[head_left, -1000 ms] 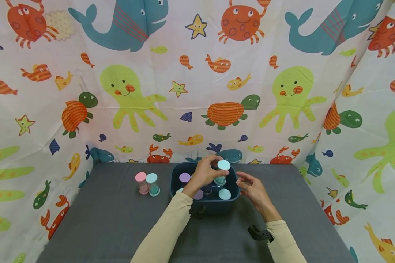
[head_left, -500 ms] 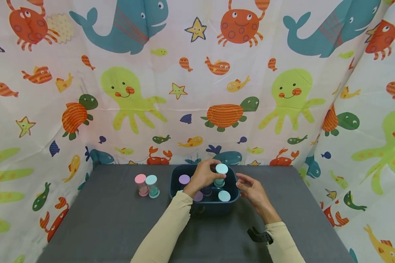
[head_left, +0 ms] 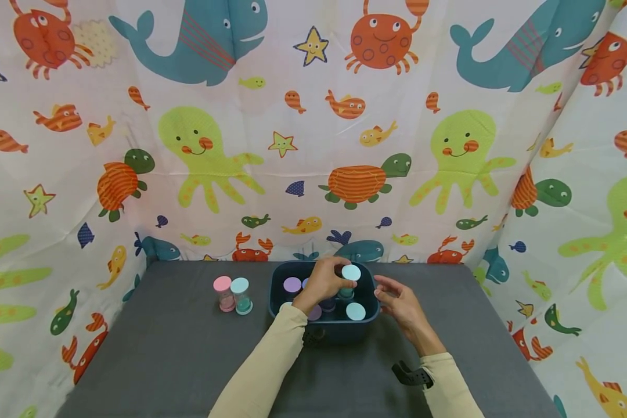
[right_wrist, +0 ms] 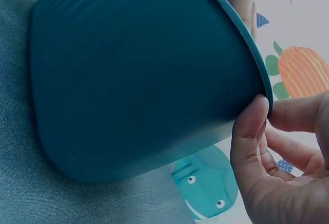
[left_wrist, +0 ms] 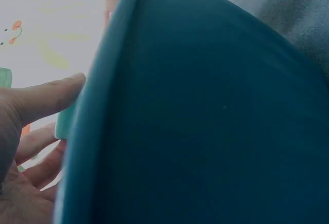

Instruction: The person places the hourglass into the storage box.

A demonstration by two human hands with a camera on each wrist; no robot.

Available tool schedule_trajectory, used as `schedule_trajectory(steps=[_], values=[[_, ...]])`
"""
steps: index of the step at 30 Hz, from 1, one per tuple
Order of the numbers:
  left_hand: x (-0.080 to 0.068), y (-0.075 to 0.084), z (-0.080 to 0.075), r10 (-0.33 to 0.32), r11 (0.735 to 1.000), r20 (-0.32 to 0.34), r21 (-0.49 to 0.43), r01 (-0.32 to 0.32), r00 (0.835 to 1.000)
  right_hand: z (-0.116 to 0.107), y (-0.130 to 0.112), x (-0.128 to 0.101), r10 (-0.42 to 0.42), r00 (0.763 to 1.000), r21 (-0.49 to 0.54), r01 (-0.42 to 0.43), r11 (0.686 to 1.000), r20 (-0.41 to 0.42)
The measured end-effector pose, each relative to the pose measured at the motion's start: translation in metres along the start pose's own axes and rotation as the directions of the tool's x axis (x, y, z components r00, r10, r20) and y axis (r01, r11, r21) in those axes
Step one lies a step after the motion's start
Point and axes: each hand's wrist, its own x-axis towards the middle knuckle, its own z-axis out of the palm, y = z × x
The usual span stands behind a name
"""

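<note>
A dark blue plastic bin (head_left: 339, 332) stands on the grey table. Inside its right half, my left hand (head_left: 324, 285) grips a sand timer with a light teal cap (head_left: 351, 273); the timer is upright and its lower end sits below the rim. From the left wrist, the bin wall (left_wrist: 205, 111) covers most of that timer, leaving a bit of teal (left_wrist: 64, 121) between thumb and fingers. My right hand (head_left: 404, 305) pinches the bin's right rim between thumb and finger, as the right wrist view of the hand (right_wrist: 288, 152) shows.
Several more sand timers stand in the bin, among them one with a purple cap (head_left: 292, 285) and one with a teal cap (head_left: 356, 312). Left of the bin, a pink timer (head_left: 225, 294) and a teal timer (head_left: 242, 297) stand side by side. A sea-animal curtain (head_left: 313, 145) hangs behind.
My left hand has lowered the teal-capped sand timer a little into the bin and shifted it slightly left. The right hand has stayed at the rim.
</note>
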Motion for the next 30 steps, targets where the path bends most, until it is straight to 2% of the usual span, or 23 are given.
schedule_trajectory(steps=[5, 16, 23, 30], values=[[0.0, -0.002, 0.002, -0.005, 0.999, 0.022, 0.034, 0.004, 1.0, 0.001, 0.0, 0.0, -0.002, 1.0, 0.029, 0.002, 1.0, 0.003], [0.002, -0.01, 0.011, -0.029, 0.996, 0.037, 0.084, 0.025, 0.999, 0.002, 0.002, 0.0, -0.012, 1.0, 0.016, 0.012, 1.0, -0.005], [0.0, -0.019, 0.019, -0.024, 0.993, 0.027, 0.118, 0.021, 0.999, 0.001, 0.003, -0.003, 0.002, 1.0, -0.002, -0.002, 1.0, -0.008], [0.006, -0.02, 0.023, -0.02, 0.985, 0.019, 0.169, 0.016, 1.0, 0.001, 0.002, -0.001, -0.011, 1.0, 0.02, 0.011, 1.0, -0.005]])
